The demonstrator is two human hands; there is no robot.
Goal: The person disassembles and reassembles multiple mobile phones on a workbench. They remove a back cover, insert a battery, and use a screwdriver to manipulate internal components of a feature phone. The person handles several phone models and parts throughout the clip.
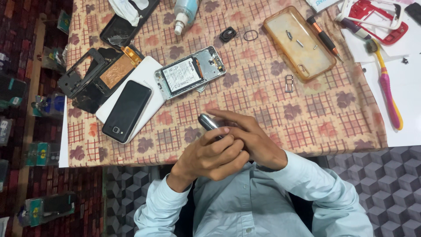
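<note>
Cupping a small silver gadget point(208, 122) near the table edge, left hand point(210, 156) and right hand point(252, 140) are both gripping it, steadying it.

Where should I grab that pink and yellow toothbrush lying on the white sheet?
Probably pinch the pink and yellow toothbrush at the thick pink handle, coming from above across its width. It lies flat on the white sheet, handle free of neighbours, while the bristle end sits close to the red frame.

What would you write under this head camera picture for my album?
Both hands, left hand and right hand, clasp a small silver-grey phone beside an opened phone with exposed battery on a patterned tablecloth.
</note>
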